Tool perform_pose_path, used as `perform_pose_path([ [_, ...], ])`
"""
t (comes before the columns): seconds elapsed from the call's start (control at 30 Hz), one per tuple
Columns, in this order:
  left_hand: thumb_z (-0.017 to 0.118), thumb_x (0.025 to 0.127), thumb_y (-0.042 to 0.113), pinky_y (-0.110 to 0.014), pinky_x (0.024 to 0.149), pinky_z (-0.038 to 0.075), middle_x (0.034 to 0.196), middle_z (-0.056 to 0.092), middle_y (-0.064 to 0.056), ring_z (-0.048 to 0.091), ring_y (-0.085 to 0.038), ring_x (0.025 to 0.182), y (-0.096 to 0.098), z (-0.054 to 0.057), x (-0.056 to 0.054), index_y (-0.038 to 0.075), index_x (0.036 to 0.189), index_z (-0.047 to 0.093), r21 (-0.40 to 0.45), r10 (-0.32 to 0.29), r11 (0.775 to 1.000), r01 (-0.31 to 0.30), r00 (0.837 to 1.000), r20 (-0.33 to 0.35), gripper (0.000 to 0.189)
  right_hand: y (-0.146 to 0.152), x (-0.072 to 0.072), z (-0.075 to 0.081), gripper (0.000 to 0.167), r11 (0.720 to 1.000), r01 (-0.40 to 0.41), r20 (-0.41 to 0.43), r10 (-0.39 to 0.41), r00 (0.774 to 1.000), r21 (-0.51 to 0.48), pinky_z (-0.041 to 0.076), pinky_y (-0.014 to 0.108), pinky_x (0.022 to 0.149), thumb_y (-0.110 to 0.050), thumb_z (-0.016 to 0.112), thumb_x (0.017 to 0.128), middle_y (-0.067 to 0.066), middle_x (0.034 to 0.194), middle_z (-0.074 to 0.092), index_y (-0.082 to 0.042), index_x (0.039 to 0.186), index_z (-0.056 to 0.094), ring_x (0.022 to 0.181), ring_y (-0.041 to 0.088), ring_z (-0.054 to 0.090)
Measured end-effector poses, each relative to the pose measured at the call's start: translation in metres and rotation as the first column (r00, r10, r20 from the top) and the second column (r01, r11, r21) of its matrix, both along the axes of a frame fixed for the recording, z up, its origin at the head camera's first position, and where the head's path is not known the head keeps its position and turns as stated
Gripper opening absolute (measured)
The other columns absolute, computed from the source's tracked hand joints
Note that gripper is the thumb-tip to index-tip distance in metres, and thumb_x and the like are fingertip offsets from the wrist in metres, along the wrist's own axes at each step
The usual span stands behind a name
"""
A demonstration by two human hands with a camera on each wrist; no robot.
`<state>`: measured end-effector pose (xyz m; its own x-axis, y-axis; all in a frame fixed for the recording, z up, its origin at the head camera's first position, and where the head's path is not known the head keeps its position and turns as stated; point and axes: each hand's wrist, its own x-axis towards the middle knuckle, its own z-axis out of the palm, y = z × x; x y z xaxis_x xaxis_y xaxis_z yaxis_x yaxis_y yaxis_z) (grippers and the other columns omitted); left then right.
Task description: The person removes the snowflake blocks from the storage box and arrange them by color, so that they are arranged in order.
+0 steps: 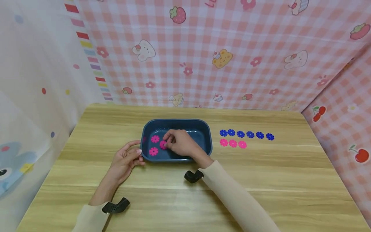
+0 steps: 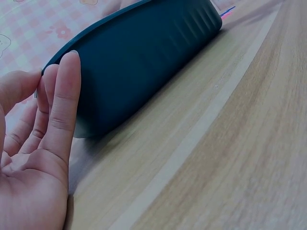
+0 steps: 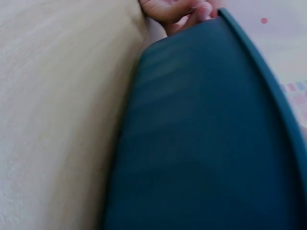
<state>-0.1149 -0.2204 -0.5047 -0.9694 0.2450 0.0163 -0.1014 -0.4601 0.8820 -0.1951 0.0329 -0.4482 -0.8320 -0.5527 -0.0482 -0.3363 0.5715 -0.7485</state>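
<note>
A dark blue plastic basin (image 1: pixel 176 158) stands on the wooden table. My left hand (image 1: pixel 126 161) holds its left end, thumb at the rim and fingers against the outer wall; the left wrist view shows this hand (image 2: pixel 43 120) close up. Inside the basin, my right hand (image 1: pixel 181 141) pinches a pink snowflake disc (image 1: pixel 163 144) between thumb and fingers, low over the floor. Two more pink snowflake discs, an upper one (image 1: pixel 155 139) and a lower one (image 1: pixel 153 151), lie in the basin's left part. In the right wrist view, the basin wall (image 3: pixel 192 129) hides the right hand's fingers.
Right of the basin, several blue snowflake discs (image 1: pixel 250 134) lie in a row. Below them is a shorter row of three pink snowflake discs (image 1: pixel 233 143). A pink checked cloth (image 1: pixel 200 80) hangs behind the wooden table (image 1: pixel 162 199).
</note>
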Motion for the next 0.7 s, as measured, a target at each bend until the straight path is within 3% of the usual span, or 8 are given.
perform_pose_path([
  [0.7, 0.053, 0.104, -0.002, -0.027, 0.069, 0.067, 0.085, 0.073, 0.0, 0.071, -0.01, 0.072, 0.0, 0.001, 0.0, 0.009, 0.134, 0.053, -0.011, 0.006, 1.0, -0.005, 1.0, 0.006, 0.032, 0.04, 0.018, 0.024, 0.004, 0.993, 0.018, -0.038, -0.023, 0.999, -0.113, 0.053, 0.025, 0.065, -0.02, 0.07, 0.098, -0.004, 0.087, 0.07, -0.019, 0.101, 0.073, 0.078, 0.013, 0.062],
])
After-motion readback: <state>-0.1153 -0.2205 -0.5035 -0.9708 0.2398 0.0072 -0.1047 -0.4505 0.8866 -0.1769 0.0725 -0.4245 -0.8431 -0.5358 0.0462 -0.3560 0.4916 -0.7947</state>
